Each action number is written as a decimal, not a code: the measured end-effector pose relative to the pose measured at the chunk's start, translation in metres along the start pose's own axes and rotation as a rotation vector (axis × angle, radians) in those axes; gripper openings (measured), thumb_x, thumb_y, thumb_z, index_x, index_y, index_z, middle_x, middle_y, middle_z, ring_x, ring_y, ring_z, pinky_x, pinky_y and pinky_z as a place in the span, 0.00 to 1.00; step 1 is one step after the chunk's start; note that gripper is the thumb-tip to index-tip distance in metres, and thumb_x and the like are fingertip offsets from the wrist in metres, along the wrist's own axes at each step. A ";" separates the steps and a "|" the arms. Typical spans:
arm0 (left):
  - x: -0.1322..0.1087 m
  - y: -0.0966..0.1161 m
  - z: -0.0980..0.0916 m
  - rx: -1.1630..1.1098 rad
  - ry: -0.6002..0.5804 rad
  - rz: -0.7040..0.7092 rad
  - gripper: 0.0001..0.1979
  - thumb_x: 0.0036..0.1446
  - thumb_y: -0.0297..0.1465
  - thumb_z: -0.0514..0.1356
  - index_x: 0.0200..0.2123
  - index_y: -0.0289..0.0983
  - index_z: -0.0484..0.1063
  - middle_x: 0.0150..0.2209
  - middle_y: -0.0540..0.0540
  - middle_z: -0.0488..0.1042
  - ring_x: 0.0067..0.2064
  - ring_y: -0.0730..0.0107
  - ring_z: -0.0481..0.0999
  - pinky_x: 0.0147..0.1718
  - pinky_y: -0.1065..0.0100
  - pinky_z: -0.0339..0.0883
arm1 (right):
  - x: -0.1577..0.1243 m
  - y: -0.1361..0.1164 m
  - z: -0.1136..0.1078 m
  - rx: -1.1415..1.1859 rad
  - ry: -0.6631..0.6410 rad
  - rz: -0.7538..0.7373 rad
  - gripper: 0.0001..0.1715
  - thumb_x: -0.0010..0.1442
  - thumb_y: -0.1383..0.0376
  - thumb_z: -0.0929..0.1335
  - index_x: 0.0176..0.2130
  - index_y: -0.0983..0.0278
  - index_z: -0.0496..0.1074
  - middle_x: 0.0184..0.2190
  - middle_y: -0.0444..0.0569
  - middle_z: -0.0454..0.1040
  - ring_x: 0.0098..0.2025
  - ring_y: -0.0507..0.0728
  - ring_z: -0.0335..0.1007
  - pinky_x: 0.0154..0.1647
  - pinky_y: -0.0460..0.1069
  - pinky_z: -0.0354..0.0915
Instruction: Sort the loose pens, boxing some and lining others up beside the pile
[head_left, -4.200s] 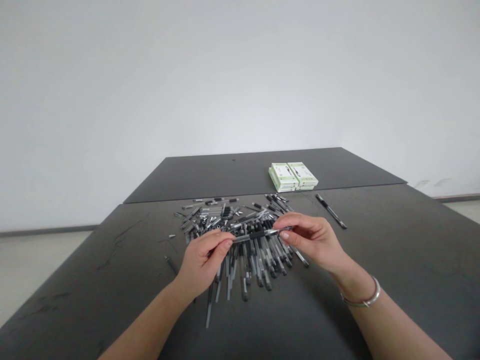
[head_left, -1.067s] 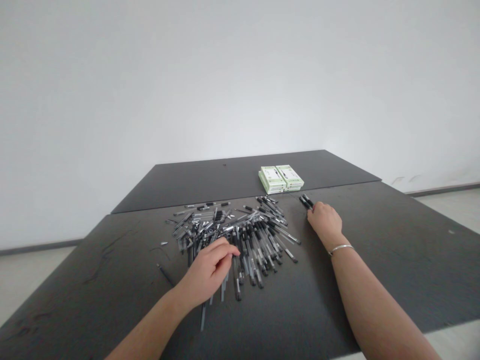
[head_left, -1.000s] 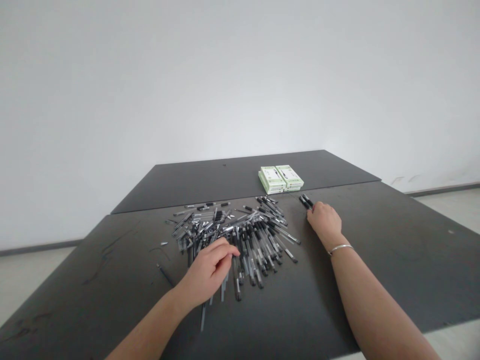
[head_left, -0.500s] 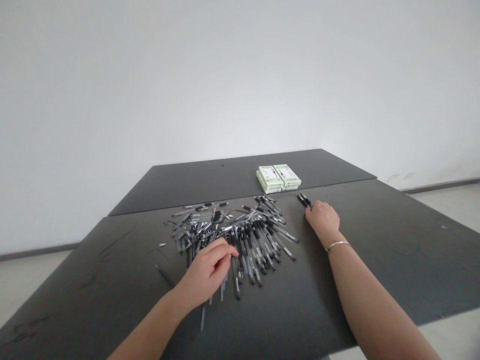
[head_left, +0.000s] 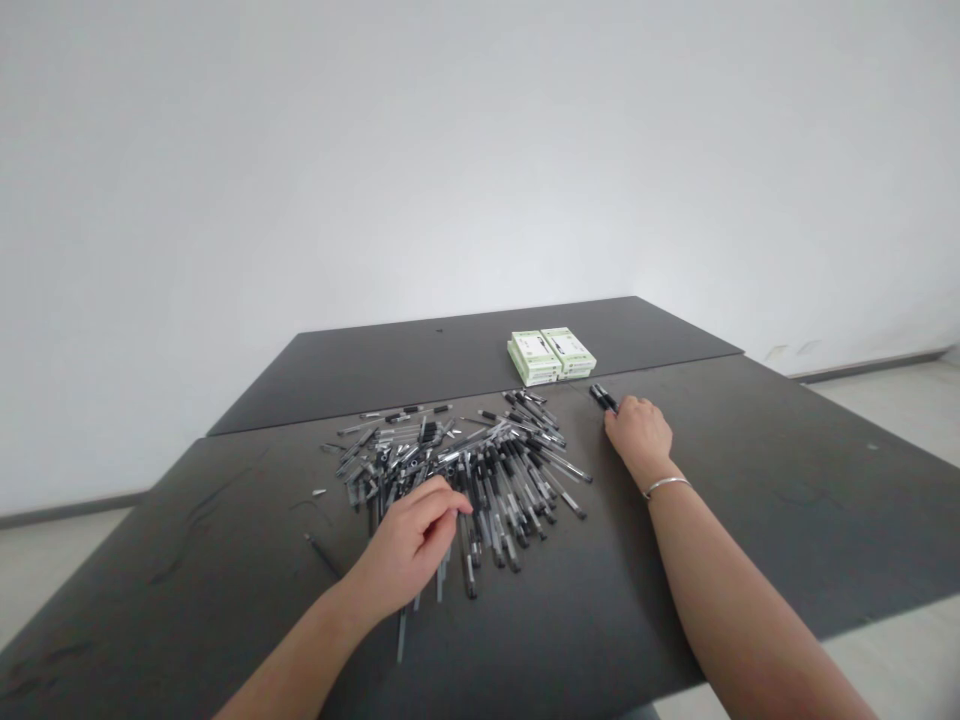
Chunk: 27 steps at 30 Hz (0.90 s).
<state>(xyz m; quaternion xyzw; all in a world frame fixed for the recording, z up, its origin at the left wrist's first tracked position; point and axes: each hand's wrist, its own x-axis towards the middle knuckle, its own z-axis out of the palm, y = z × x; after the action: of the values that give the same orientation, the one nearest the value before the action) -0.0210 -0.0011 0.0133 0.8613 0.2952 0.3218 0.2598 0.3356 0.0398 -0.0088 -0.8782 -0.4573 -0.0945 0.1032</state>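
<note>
Many loose pen parts and pens, with clear barrels and black grips, lie in a spread-out pile on the dark table. Over the near left side of this pile is my left hand, its fingers curled in and pressed together; whatever may be between them is hidden. To the right of the pile, my right hand is closed around a couple of black pens, whose ends stick out past the fingers toward the boxes. A metal bangle circles my right wrist.
Green-and-white pen boxes are stacked side by side beyond the pile, near the seam between the two tabletops. A single dark pen part and a small silver tip lie left of the pile. Behind the table stands a white wall.
The whole view has shifted slightly, moving the table contents a little left in the picture. Both hands keep nearly the same pose and place, with the right still around the pens.
</note>
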 end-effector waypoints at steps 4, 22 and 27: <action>0.000 0.001 0.000 -0.006 -0.004 0.002 0.12 0.65 0.24 0.49 0.39 0.37 0.72 0.33 0.47 0.69 0.33 0.72 0.70 0.33 0.71 0.62 | -0.002 -0.001 -0.002 -0.012 0.058 -0.004 0.20 0.62 0.61 0.64 0.45 0.76 0.72 0.46 0.67 0.70 0.52 0.69 0.65 0.45 0.54 0.64; 0.000 -0.002 0.002 -0.003 0.012 0.017 0.12 0.64 0.22 0.49 0.38 0.36 0.73 0.33 0.48 0.68 0.32 0.73 0.70 0.33 0.72 0.61 | -0.004 -0.007 -0.012 0.115 0.010 -0.173 0.20 0.63 0.61 0.62 0.46 0.73 0.74 0.45 0.64 0.75 0.49 0.65 0.69 0.47 0.53 0.61; 0.000 -0.003 0.002 -0.012 0.002 0.003 0.13 0.63 0.22 0.49 0.38 0.36 0.73 0.33 0.48 0.69 0.32 0.73 0.70 0.33 0.72 0.61 | -0.020 -0.028 -0.025 0.277 -0.236 -0.440 0.15 0.59 0.56 0.66 0.32 0.62 0.78 0.31 0.49 0.80 0.35 0.56 0.74 0.34 0.46 0.61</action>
<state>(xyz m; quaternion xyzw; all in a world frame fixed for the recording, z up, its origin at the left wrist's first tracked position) -0.0207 0.0001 0.0102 0.8598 0.2923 0.3247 0.2643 0.2998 0.0328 0.0129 -0.7403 -0.6543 0.0515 0.1454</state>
